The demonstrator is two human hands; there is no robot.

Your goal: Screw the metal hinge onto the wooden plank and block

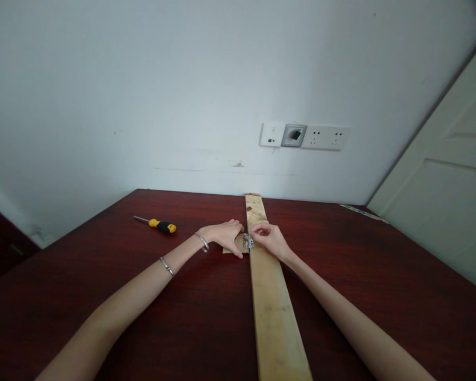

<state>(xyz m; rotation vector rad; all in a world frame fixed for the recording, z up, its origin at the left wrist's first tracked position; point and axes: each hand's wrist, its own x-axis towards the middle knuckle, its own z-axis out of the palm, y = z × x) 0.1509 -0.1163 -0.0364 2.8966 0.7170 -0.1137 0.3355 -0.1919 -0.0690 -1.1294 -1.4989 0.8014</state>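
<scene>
dark red worktop (182,307): left hand (223,233), spread wide, grips small board (241,243); right hand (272,241) pinches at metal hinge (248,242), its hold unclear.

A dark reddish-brown counter (353,243) meets a pale, scuffed wall (174,79) — a row of socket plates (326,137) set above it — and a white panelled door (456,159) stands at right in soft light.

Metal hinge (248,242) at the seam

I see it, silvery and holed, over the left edge of a long pale plank (276,304), stained toward its far end. A short wooden piece (240,243), partly hidden, sits against that edge.
</scene>
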